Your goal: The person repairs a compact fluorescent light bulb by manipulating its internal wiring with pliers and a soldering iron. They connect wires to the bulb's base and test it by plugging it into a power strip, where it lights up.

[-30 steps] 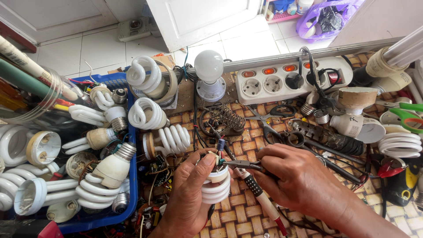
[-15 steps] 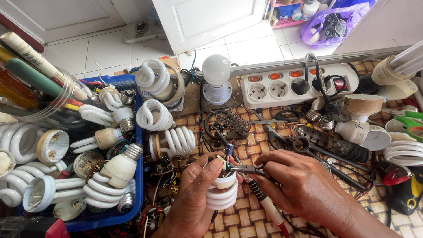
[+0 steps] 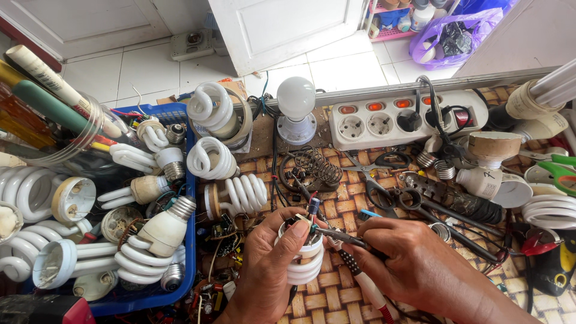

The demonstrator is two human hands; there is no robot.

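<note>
My left hand (image 3: pixel 268 267) grips a white spiral lamp (image 3: pixel 305 261) upright over the woven mat, its open base with small electronic parts (image 3: pixel 302 225) facing up. My right hand (image 3: pixel 414 264) holds a thin metal tool (image 3: pixel 339 236), tweezers or fine pliers, with its tip at the parts in the lamp's base. A red-handled tool (image 3: pixel 367 287) lies on the mat under my right hand.
A blue crate (image 3: pixel 180 120) at the left holds several spiral lamps. More lamps (image 3: pixel 231 195) lie beside it. A white power strip (image 3: pixel 408 120), a round bulb in a socket (image 3: pixel 296 102), scissors (image 3: pixel 378 165), a wire coil (image 3: pixel 315 165) and lamp housings (image 3: pixel 492 180) crowd the far and right side.
The view has shifted slightly. My left hand has raised and turned the lamp a little, and the tool tip in my right hand has stayed at its base.
</note>
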